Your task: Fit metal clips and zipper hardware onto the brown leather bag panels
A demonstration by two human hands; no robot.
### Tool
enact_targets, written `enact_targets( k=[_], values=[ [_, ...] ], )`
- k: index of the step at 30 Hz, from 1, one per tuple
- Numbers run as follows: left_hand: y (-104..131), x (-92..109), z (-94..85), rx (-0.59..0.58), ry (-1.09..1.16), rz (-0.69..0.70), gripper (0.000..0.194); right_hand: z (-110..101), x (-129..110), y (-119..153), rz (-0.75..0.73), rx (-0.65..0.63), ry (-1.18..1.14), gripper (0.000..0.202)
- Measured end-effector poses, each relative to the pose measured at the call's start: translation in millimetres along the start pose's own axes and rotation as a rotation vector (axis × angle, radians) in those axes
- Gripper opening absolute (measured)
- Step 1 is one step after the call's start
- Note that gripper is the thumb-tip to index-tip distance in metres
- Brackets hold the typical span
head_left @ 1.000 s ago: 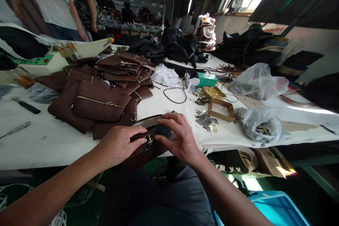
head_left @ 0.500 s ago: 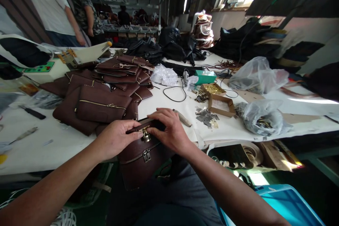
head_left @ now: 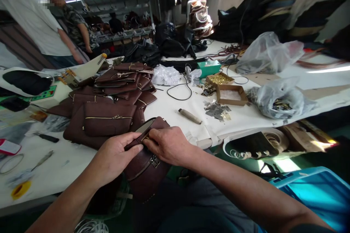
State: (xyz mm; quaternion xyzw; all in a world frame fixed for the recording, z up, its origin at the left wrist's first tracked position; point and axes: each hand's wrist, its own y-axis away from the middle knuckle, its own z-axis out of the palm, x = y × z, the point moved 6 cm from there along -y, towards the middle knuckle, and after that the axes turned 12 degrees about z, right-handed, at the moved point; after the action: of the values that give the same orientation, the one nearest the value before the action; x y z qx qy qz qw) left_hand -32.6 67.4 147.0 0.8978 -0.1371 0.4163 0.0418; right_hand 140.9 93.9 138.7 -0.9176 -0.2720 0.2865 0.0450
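A dark brown leather bag (head_left: 144, 182) rests at the table's front edge against my lap, its top tipped open so the pale lining shows. My left hand (head_left: 116, 156) pinches the rim of its top between thumb and fingers. Close beside it, my right hand (head_left: 169, 145) is curled over the bag's front edge, fingertips pressed at a small brass fitting (head_left: 145, 138). Those fingers cover most of the fitting, and the padlock-shaped clasp is hidden. Below them a zip with metal pullers (head_left: 154, 161) crosses the bag's front.
Brown leather bags (head_left: 109, 116) are piled on the left. A wooden-handled tool (head_left: 190, 116) lies ahead on the white table, near metal plates (head_left: 217, 111), an open cardboard box (head_left: 232, 95) and a plastic bag of fittings (head_left: 281, 98). A blue crate (head_left: 317, 189) stands low right. Two people stand far left.
The bag's top has tilted open, exposing its lining. My right hand has turned and closed over the brass clasp, which showed before. My left hand keeps its hold on the rim. The view has shifted.
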Motion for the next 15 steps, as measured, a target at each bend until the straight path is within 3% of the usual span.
enact_targets(
  k=[6,15],
  values=[
    [2,5,-2.0,0.060,-0.131,0.026,0.049,1,-1,4,-0.036,0.051,-0.034,0.039],
    [7,2,0.7,0.104,-0.147,0.016,0.050,4,0,13,0.078,0.073,-0.227,0.037]
  ],
)
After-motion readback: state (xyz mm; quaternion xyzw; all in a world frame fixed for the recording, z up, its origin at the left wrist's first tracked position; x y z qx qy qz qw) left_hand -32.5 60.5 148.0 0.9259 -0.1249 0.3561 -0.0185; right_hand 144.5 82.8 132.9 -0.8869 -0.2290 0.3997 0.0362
